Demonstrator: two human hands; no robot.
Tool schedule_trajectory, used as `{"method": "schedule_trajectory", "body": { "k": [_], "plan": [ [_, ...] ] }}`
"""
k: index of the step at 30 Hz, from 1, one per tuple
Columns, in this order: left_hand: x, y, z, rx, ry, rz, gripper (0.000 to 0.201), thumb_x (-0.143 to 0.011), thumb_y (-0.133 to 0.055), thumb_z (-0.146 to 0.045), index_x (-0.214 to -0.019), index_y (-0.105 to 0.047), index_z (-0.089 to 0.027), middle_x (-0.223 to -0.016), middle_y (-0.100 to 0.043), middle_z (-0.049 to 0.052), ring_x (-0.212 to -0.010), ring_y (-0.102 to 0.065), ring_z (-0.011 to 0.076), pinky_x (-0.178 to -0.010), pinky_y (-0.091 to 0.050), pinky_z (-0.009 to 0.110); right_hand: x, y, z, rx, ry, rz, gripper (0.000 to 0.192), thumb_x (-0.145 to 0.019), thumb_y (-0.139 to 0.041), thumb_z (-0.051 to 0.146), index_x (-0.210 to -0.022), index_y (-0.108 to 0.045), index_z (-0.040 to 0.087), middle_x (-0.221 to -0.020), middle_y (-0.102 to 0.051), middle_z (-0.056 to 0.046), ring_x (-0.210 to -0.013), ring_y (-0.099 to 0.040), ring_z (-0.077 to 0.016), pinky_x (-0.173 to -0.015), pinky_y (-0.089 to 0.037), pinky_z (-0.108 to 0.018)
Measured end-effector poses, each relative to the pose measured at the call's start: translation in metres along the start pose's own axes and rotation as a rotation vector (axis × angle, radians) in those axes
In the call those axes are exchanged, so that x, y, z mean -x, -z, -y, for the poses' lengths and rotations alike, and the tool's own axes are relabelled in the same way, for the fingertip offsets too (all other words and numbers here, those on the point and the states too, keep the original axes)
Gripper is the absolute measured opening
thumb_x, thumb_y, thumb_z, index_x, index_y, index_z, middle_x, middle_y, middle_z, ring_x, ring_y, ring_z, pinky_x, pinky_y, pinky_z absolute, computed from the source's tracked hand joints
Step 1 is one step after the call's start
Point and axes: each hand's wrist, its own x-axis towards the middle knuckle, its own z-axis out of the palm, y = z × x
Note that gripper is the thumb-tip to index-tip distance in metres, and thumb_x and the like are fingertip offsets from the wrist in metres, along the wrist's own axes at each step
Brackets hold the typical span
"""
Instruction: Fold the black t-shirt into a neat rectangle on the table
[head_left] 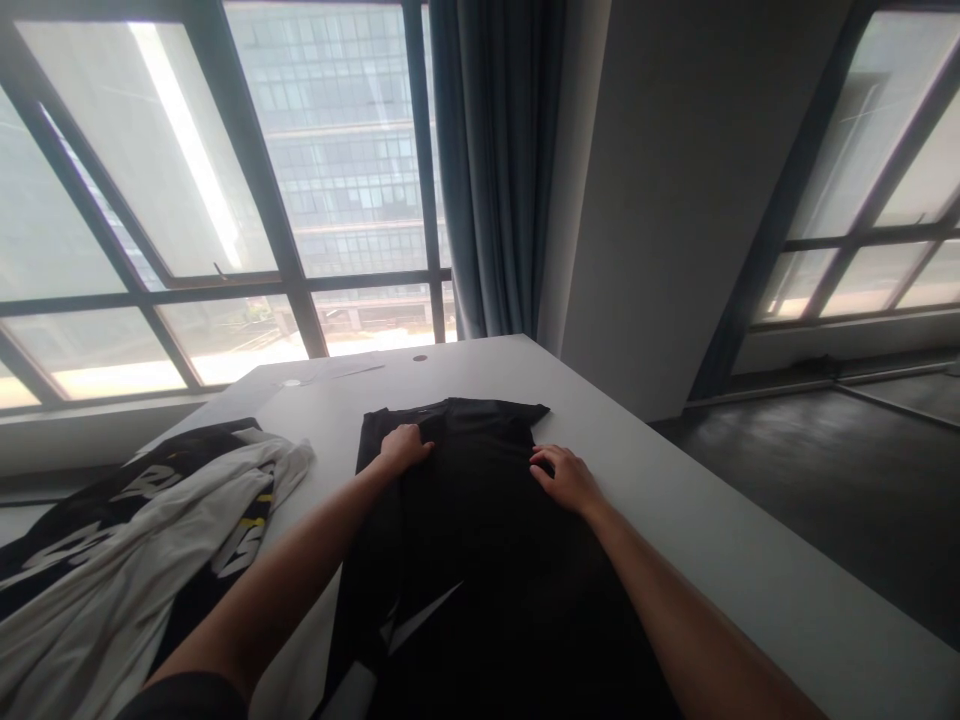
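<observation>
A black T-shirt point(480, 520) lies spread on a white table point(712, 540), its collar end toward the window. Its left side seems folded inward, and a white mark shows low on its front. My left hand point(405, 447) is closed on the fabric near the top left, knuckles up, the fingertips hidden. At the right edge, below the sleeve, my right hand point(568, 478) rests with bent fingers and the thumb apart, touching the cloth. The near end of the garment runs out of view below.
Left of the T-shirt is a loose heap of clothes point(172, 540), black with white lettering and pale grey. A round hole point(420, 358) sits near the table's far edge. Windows, a blue-grey curtain point(499, 170) and a pillar point(660, 200) stand beyond; dark floor point(795, 450) lies right.
</observation>
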Motion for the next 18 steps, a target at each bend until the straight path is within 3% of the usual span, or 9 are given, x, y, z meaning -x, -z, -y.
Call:
{"method": "schedule_trajectory", "body": {
  "k": [9, 18],
  "plan": [
    [0.011, 0.008, -0.008, -0.014, -0.022, 0.055, 0.028, -0.072, -0.069, -0.041, -0.086, -0.075, -0.018, -0.102, -0.074, 0.014, -0.093, -0.07, 0.0309, -0.072, -0.054, 0.032, 0.0, 0.001, 0.003, -0.002, -0.004, 0.002, 0.012, -0.086, -0.06, 0.026, -0.092, -0.07, 0.023, -0.123, -0.065, -0.005, -0.117, -0.057, -0.0225, -0.103, -0.041, -0.039],
    [0.021, 0.017, -0.019, 0.038, -0.014, -0.113, 0.028, -0.084, -0.054, -0.04, -0.094, -0.072, -0.021, -0.101, -0.074, 0.01, -0.094, -0.069, 0.0288, -0.077, -0.052, 0.035, 0.001, 0.003, 0.005, -0.001, -0.002, 0.001, 0.012, -0.087, -0.06, 0.025, -0.093, -0.07, 0.023, -0.123, -0.065, -0.005, -0.116, -0.057, -0.0223, -0.103, -0.041, -0.039]
  ]
}}
